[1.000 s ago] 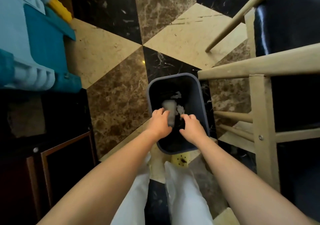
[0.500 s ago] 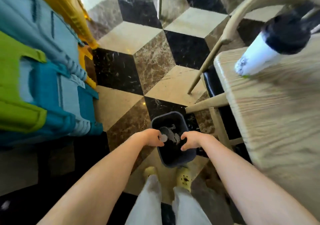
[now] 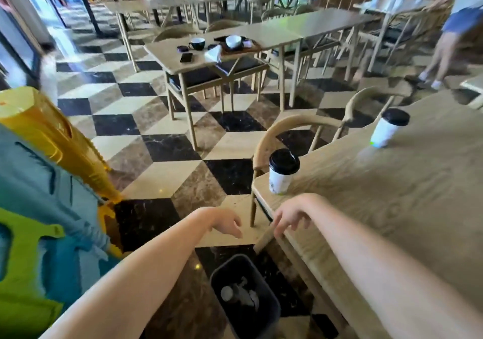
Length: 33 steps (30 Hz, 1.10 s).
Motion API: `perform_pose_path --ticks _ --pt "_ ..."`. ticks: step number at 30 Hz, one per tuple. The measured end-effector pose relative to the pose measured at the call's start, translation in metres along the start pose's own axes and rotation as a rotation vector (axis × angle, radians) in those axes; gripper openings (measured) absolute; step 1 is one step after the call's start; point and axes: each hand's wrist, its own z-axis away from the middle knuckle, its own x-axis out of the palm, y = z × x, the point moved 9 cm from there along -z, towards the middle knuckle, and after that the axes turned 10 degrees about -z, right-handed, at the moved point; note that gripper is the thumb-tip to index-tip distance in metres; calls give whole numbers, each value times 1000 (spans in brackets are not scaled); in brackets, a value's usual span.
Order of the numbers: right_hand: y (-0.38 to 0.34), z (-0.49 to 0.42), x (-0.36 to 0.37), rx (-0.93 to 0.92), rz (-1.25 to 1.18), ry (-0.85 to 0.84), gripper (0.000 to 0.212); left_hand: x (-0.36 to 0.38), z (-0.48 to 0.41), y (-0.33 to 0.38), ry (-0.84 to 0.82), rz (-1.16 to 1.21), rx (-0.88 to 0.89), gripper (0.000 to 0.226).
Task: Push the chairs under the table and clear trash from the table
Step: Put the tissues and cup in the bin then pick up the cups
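A light wooden table (image 3: 407, 208) fills the right side. Two white paper cups with black lids stand on it: one cup (image 3: 282, 172) near the left corner, a second cup (image 3: 389, 129) further back. A curved-back wooden chair (image 3: 295, 127) is tucked against the table's far left edge. A dark bin (image 3: 264, 320) with crumpled trash (image 3: 239, 295) inside sits on the floor below my arms. My left hand (image 3: 226, 221) hangs with relaxed fingers above the floor, holding nothing. My right hand (image 3: 292, 214) hovers at the table's corner, fingers loosely drooping, empty.
Colourful plastic furniture (image 3: 39, 208) in yellow, blue and green crowds the left. Another table (image 3: 219, 51) with bowls, a phone and a tray stands ahead across the checkered floor. A person (image 3: 454, 25) walks at the far right.
My head has lifted from the bin to the room. Both hands rose out of the bin, having dropped the trash, and now hang empty near the table corner.
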Motion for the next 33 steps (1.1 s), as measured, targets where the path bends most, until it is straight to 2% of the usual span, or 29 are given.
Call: perform_pose_path --ticks 4,7,9,12,17,21,25,30,33 --pt "44 32 -36 66 -41 120 53 -72 7 32 288 -93 4 62" --pt "80 45 -56 114 -93 164 51 -115 1 49 474 6 -12 72" --pt "104 49 -67 146 -114 173 48 -133 -9 59 533 66 -15 83" --pt "140 49 -85 175 -141 184 39 -151 -32 81 545 26 -19 96" --pt "201 51 -140 174 -174 232 46 -177 -79 108 504 -91 -62 104" --pt "255 52 -213 144 -258 385 42 -209 -118 124 461 -207 -139 93" --pt "308 42 -276 140 -300 484 38 -257 -151 168 480 -205 -81 70" --pt "358 23 -332 128 -353 529 20 -315 -190 240 542 -195 16 69" --pt "378 10 -362 88 -360 608 24 -345 -214 278 562 -188 69 72"
